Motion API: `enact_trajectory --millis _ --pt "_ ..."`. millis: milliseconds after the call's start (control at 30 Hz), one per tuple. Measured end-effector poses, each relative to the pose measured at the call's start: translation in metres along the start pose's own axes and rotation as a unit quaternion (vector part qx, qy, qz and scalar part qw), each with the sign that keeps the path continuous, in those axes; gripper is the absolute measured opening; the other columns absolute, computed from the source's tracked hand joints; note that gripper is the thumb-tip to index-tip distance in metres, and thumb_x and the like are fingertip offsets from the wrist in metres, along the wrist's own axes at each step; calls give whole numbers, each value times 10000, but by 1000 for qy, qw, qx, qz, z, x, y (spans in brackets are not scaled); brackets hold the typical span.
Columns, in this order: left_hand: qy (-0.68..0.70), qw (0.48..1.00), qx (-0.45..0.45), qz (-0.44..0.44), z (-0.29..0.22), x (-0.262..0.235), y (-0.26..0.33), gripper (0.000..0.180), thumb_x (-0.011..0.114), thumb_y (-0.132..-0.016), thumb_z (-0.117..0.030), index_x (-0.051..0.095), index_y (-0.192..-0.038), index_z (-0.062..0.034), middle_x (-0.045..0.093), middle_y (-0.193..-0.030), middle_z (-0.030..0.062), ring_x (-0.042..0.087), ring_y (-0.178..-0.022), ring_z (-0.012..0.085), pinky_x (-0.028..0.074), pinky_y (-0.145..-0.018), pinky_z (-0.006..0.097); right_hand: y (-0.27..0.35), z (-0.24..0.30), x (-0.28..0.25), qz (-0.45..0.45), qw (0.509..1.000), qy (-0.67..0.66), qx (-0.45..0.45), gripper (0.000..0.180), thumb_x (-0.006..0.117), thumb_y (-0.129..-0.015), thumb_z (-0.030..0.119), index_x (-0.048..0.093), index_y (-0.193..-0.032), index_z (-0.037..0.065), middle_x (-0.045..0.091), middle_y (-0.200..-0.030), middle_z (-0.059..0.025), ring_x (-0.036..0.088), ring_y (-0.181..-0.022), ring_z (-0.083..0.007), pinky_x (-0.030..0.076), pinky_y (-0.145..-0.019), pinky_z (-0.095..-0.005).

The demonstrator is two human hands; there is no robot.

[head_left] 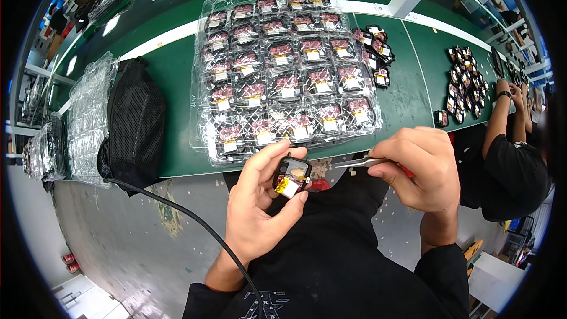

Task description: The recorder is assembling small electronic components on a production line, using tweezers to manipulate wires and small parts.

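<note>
On the green surface (407, 106), we see a clear plastic tray (198, 115) filled with small gadgets (286, 85), a loose pile (383, 77) to its right. Near us, our left hand (257, 201) has its grip around one black-framed gadget (290, 178); to the right, our right hand (422, 168) pinches metal tweezers (353, 163).

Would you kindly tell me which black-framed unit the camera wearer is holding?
The black-framed unit gripped in the left hand; rows of others sit in the clear tray, and more lie loose on the green table.
</note>
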State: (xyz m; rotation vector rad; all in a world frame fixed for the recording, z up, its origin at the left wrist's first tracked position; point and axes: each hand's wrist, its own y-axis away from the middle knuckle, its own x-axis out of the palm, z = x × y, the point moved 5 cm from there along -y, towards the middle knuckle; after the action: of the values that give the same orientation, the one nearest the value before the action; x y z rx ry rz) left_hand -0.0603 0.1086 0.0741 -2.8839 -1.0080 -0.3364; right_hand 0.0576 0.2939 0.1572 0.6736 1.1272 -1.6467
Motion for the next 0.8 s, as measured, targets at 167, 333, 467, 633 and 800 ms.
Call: enact_trajectory --millis 167,333,467,633,800 --pt "-31 999 12 16 0 -1 -2 646 662 -850 181 438 -1448 84 561 -1420 231 642 -1175 229 554 -984 335 7 4 12 -22 999 37 -15 226 830 -767 177 709 -931 79 618 -740 -17 607 -596 -196 446 -515 -348" --pt "-95 994 14 50 -4 4 -1 675 677 -840 184 451 -1471 103 566 -1436 245 622 -1230 229 524 -1020 335 2 13 22 -34 996 67 -55 253 827 -742 193 722 -941 77 646 -808 13 596 -647 -132 436 -535 -293" --pt "-122 990 21 60 -5 6 -2 681 679 -835 190 458 -1473 106 581 -1421 247 630 -1217 225 524 -1014 331 2 14 27 -24 996 63 -55 228 810 -750 185 723 -932 79 651 -829 11 594 -659 -132 437 -542 -290" --pt "-118 991 17 61 -4 7 -3 696 675 -831 196 450 -1484 108 595 -1402 232 633 -1211 228 531 -1004 335 3 13 31 -8 996 62 -67 189 781 -743 153 720 -908 85 658 -834 14 579 -656 -140 429 -548 -300" --pt "-95 994 10 56 -2 5 1 697 685 -866 148 464 -1515 23 584 -1434 181 607 -1264 204 540 -1002 306 4 8 23 -17 999 22 -38 181 802 -724 133 716 -878 94 672 -826 7 577 -648 -158 418 -556 -325"
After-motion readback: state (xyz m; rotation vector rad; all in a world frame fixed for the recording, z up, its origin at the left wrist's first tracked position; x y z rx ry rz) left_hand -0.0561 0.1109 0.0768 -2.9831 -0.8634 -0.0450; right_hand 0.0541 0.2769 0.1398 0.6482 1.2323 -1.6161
